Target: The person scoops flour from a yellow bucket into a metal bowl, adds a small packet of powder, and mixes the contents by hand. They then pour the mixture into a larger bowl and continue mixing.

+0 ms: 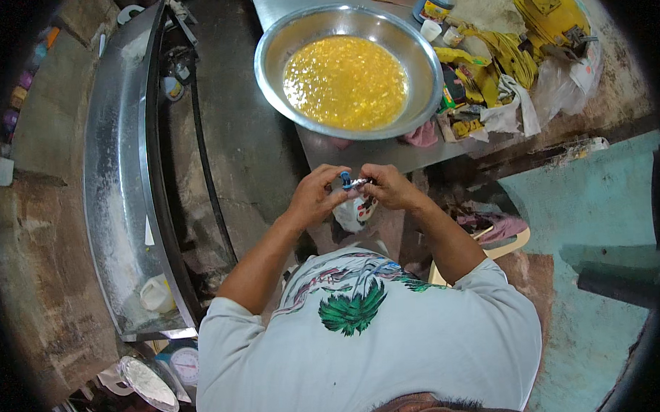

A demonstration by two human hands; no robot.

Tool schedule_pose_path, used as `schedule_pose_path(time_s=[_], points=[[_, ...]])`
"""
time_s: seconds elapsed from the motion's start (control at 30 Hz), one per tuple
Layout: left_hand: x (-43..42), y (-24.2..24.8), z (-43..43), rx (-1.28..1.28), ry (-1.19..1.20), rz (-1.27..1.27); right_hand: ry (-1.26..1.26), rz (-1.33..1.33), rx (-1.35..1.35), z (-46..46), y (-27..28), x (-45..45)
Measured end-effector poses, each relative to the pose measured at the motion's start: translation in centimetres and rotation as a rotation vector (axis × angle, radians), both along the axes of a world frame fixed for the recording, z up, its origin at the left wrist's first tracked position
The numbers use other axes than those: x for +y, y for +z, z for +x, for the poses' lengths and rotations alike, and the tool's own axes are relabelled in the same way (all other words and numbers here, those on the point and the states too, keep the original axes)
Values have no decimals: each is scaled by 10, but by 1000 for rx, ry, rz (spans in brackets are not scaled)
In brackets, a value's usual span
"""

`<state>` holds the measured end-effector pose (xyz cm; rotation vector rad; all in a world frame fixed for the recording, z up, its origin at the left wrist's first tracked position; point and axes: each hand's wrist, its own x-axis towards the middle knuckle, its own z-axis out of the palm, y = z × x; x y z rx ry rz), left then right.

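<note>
My left hand [321, 195] and my right hand [389, 186] meet in front of my chest, just below the near edge of the metal table [372, 156]. Between them is a small white plastic bag [355, 215] with red and dark marks, its neck gathered. The left thumb and fingers pinch a small blue clip or tie [345, 179] at that neck, while the right fingers grip the bag's top. Beyond the hands, a wide metal basin [432, 88] holds a yellow, lumpy liquid [347, 80]. What the bag contains cannot be told.
At the table's right lie a blue-labelled bottle [434, 3], a white cup [430, 30], yellow bags [499, 53] and crumpled plastic [563, 83]. A long steel trough [122, 186] with white powder stands left. Lower left are a dial scale [185, 366] and a bowl of white powder [149, 384].
</note>
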<state>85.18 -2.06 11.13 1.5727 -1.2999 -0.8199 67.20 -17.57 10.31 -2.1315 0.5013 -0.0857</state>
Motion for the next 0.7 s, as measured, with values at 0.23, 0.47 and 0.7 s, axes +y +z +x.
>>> schedule_pose_path(time_s=[0.23, 0.47, 0.7], points=[[3, -31, -28, 248, 129, -67, -168, 102, 21, -28, -18, 19], [-56, -49, -19, 163, 417, 261, -254, -69, 54, -73, -36, -3], [-97, -141, -1, -341, 395, 647, -212, 150, -213, -86, -56, -38]])
